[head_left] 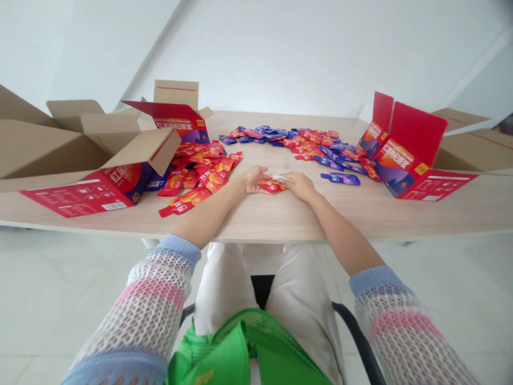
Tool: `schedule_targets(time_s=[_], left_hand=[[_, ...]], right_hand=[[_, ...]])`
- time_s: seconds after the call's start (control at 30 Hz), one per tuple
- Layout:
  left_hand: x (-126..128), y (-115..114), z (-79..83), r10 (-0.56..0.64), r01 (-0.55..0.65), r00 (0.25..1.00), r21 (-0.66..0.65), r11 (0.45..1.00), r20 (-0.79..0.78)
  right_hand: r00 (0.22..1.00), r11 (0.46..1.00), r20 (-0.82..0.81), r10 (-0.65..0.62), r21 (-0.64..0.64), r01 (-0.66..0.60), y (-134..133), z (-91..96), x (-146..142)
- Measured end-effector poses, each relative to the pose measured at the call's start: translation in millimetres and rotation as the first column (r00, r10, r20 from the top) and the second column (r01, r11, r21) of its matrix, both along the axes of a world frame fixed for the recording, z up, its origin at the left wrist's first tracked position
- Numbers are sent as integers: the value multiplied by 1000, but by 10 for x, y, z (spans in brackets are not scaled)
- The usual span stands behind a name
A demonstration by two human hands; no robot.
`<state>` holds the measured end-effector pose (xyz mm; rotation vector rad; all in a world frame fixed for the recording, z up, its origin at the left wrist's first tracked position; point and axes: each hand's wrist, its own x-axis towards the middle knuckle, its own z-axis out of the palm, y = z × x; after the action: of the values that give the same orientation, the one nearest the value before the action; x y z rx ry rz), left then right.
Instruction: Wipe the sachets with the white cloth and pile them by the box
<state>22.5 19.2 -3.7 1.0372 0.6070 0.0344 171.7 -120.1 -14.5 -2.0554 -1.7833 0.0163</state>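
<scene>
My left hand point(254, 178) and my right hand point(300, 184) meet at the middle of the light wooden table point(280, 216). Both are closed on a small bunch of red sachets point(271, 185), which rests on the tabletop between them. A white tab sticks up from the bunch near my right thumb. A heap of red sachets point(200, 171) lies to the left of my left hand. A mixed spread of blue and red sachets point(304, 141) lies beyond and to the right, with one blue sachet point(340, 178) closest to my right hand.
Open red printed cartons stand at the left point(120, 184) and right point(409, 155), another at the back left point(182, 125). Large brown cardboard boxes sit at the far left point(48, 144) and far right point(476, 147). A green mesh bag point(240, 353) lies on my lap.
</scene>
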Motion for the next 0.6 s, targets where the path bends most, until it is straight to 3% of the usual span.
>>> schedule_targets(time_s=[0.07,0.17,0.37,0.6], left_hand=[[7,7,27,-22,22,1000,-65,998,11],[42,-18,48,48,-49,999,-65,997,-22],[105,-101,16,182,-183,983,-31,983,-31],[145,-148,-34,306,-306,952,13,952,18]], right_hand=[[995,995,47,-92,-23,93,6,-17,62],[983,989,113,-142,-25,146,21,-32,98],[968,989,212,-133,-35,144,56,-36,85],[956,999,290,-38,22,33,123,-1,-72]])
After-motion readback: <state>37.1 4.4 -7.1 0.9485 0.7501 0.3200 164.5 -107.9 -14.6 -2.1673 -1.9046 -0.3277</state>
